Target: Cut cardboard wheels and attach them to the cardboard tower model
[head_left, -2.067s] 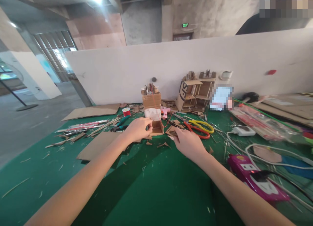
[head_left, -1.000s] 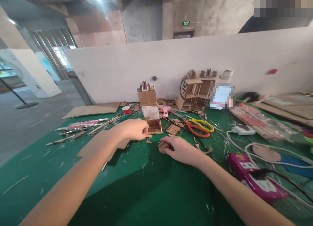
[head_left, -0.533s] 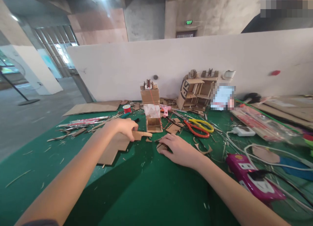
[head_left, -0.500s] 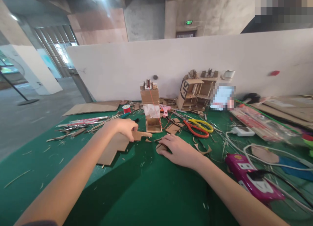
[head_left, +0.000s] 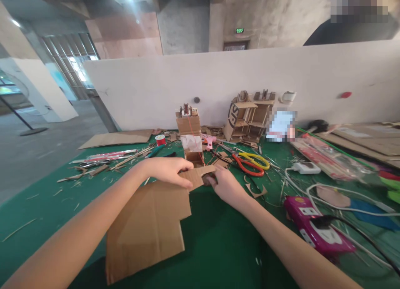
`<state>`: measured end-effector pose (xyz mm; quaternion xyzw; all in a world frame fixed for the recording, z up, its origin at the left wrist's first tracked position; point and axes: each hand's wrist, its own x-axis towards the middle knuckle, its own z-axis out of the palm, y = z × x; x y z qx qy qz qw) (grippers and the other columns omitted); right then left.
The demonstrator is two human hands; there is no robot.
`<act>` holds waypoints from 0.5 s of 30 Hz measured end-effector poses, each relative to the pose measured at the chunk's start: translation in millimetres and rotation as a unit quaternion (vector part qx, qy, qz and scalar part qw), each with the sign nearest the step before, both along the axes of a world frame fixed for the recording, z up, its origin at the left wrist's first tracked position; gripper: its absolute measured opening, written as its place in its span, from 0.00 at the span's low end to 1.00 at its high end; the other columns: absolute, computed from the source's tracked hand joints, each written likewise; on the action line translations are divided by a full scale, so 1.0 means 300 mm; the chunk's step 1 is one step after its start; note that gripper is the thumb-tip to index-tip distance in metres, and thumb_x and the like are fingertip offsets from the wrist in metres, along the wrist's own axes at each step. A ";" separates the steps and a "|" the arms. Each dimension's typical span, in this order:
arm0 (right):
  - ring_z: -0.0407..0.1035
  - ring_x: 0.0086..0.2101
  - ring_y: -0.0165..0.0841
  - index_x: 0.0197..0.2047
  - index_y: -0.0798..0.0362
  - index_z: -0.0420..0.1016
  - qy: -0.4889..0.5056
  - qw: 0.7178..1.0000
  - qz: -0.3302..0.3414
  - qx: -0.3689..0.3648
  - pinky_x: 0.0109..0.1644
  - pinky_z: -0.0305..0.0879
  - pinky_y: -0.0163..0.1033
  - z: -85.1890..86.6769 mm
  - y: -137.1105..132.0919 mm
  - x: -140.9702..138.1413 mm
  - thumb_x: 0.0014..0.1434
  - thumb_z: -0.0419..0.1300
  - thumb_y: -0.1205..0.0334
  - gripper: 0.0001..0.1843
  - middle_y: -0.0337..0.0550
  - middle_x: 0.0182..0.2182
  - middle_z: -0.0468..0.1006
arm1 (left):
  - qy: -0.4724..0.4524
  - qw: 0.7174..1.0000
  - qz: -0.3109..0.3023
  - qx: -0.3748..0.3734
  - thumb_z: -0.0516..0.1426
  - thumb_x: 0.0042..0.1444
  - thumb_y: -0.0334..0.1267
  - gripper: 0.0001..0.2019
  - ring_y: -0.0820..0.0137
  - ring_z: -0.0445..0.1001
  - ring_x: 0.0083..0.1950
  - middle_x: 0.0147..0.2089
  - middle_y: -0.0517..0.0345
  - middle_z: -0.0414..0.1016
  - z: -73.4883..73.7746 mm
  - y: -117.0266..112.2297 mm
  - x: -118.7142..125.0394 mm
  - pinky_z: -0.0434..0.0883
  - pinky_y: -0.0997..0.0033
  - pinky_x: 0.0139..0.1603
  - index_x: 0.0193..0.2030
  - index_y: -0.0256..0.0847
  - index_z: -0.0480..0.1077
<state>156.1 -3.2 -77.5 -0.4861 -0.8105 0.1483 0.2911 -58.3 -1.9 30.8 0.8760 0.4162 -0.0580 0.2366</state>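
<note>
My left hand (head_left: 171,171) is closed on the upper edge of a brown cardboard sheet (head_left: 150,230), thumb in front and fingers behind. The sheet is tilted above the green table, with a stepped right edge and a narrow tab pointing right. At the tab's end, my right hand (head_left: 229,185) has its fingers curled round a small dark-edged cardboard piece (head_left: 208,180), mostly hidden by the fingers. Whether those fingers also grip the tab is hard to see. Just behind stands a tall cardboard tower (head_left: 188,125) with a pulley on top and a red string.
Scissors with orange and yellow handles (head_left: 251,168) lie to the right, before a cardboard shelf model (head_left: 243,118). A purple power strip (head_left: 318,226) with cables is at the near right. A pink glue gun (head_left: 209,142), thread spool (head_left: 160,140) and scraps lie behind the hands.
My left hand has lifted the cardboard sheet and brought it right and nearer, tab toward the right hand. My right hand has risen slightly from the table with the small cardboard piece.
</note>
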 end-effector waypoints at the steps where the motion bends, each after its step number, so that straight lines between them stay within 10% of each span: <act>1: 0.72 0.38 0.34 0.40 0.55 0.73 0.015 1.000 -0.022 0.003 0.44 0.67 0.37 0.005 0.009 0.010 0.59 0.54 0.72 0.09 0.46 0.39 0.76 | -0.034 0.999 0.005 -0.016 0.57 0.52 0.52 0.15 0.67 0.74 0.37 0.38 0.59 0.75 -0.002 0.003 0.002 0.63 0.74 0.29 0.37 0.43 0.68; 6: 0.73 0.35 0.35 0.45 0.54 0.67 0.259 0.953 -0.148 0.046 0.40 0.71 0.41 0.089 0.007 0.080 0.61 0.53 0.63 0.09 0.49 0.41 0.76 | -0.234 0.961 0.119 -0.082 0.52 0.60 0.49 0.16 0.65 0.75 0.43 0.47 0.54 0.75 0.010 0.016 -0.001 0.70 0.72 0.35 0.49 0.43 0.63; 10: 0.72 0.31 0.32 0.39 0.51 0.68 0.384 0.922 -0.046 0.007 0.35 0.71 0.38 0.134 -0.076 0.069 0.58 0.59 0.57 0.08 0.43 0.36 0.75 | -0.319 0.920 0.200 -0.105 0.52 0.61 0.47 0.16 0.65 0.76 0.43 0.49 0.52 0.76 -0.005 -0.002 0.017 0.72 0.69 0.36 0.52 0.43 0.60; 15: 0.72 0.33 0.32 0.38 0.51 0.73 0.229 0.967 0.099 -0.046 0.38 0.72 0.38 0.092 -0.184 0.011 0.58 0.58 0.64 0.04 0.41 0.34 0.75 | -0.224 0.959 0.175 -0.001 0.52 0.59 0.51 0.18 0.61 0.76 0.45 0.46 0.52 0.77 -0.126 -0.031 0.056 0.70 0.65 0.39 0.49 0.41 0.67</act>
